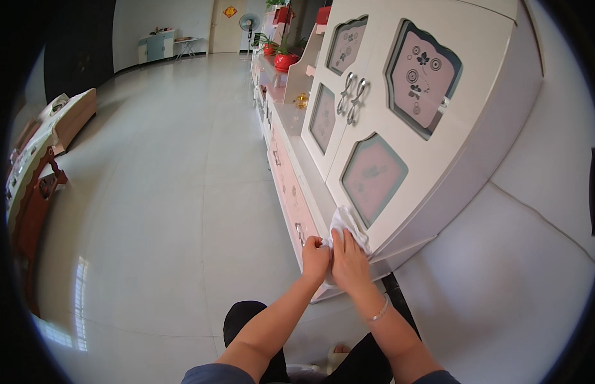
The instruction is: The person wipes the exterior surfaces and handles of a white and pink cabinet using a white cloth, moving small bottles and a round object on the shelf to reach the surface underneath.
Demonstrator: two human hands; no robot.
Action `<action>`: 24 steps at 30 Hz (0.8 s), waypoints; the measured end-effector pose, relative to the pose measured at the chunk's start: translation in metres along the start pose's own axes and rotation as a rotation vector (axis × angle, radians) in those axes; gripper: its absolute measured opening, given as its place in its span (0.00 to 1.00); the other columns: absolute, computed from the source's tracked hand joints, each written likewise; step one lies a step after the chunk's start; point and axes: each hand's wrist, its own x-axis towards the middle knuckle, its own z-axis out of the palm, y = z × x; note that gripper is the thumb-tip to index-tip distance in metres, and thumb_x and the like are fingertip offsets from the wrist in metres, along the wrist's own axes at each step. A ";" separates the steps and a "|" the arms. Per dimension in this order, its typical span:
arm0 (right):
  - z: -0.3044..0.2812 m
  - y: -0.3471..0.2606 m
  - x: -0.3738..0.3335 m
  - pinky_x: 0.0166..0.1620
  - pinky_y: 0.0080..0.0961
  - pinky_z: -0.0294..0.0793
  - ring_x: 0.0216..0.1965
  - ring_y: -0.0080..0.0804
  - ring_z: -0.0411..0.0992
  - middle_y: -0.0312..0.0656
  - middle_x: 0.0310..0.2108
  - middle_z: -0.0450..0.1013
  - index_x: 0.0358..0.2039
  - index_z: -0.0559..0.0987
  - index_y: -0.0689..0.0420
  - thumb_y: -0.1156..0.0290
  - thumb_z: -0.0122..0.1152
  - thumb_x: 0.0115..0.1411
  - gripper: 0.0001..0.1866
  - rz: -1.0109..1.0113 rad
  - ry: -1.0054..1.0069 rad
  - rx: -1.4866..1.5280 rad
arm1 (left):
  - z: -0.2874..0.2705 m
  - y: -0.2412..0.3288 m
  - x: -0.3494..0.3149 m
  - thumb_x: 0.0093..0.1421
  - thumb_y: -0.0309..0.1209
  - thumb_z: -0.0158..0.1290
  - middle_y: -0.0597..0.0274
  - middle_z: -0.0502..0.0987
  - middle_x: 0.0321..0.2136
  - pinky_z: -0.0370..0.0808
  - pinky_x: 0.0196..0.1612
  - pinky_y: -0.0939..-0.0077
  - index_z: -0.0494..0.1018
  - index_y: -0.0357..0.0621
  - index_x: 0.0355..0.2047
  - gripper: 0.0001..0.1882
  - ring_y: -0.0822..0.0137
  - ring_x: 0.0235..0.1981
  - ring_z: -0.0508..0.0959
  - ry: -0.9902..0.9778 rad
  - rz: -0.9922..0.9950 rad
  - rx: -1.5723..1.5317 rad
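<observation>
A white cloth [344,221] lies bunched against the lower corner of a white cabinet [432,185], just below a pink door panel [374,169]. My right hand [350,261] is over the cloth, its fingers pressed together and holding it to the cabinet. Close beside it, my left hand [316,261] is closed, with thumb and forefinger at the cloth's near left edge. The fingertips of the left hand are partly hidden. A bracelet circles my right wrist.
Below runs a ledge with pink drawers [291,192] and metal handles. Twisted silver handles [352,99] jut from the cabinet doors. Red plant pots [285,62] stand farther along the unit. A wooden-framed seat [45,179] is at the left, and a fan [249,25] stands far back.
</observation>
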 end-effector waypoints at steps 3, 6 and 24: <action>0.018 0.010 0.021 0.40 0.35 0.69 0.41 0.46 0.68 0.55 0.43 0.66 0.50 0.64 0.61 0.70 0.46 0.53 0.22 0.002 -0.098 -0.022 | 0.004 0.005 -0.004 0.50 0.23 0.43 0.57 0.69 0.25 0.65 0.25 0.76 0.65 0.33 0.36 0.12 0.69 0.24 0.67 -0.003 -0.237 -0.200; 0.041 0.016 0.045 0.41 0.35 0.67 0.43 0.44 0.68 0.50 0.41 0.67 0.48 0.65 0.61 0.67 0.50 0.52 0.22 0.064 -0.221 0.017 | 0.007 0.001 0.003 0.53 0.26 0.41 0.60 0.67 0.26 0.62 0.23 0.77 0.63 0.36 0.39 0.13 0.70 0.23 0.65 0.036 -0.321 -0.262; 0.032 0.005 0.010 0.39 0.33 0.66 0.35 0.39 0.67 0.40 0.30 0.68 0.36 0.71 0.56 0.70 0.57 0.44 0.16 0.221 0.112 0.123 | 0.011 -0.008 -0.039 0.61 0.34 0.41 0.59 0.69 0.35 0.69 0.39 0.75 0.61 0.39 0.41 0.12 0.68 0.35 0.70 -0.042 -0.363 -0.340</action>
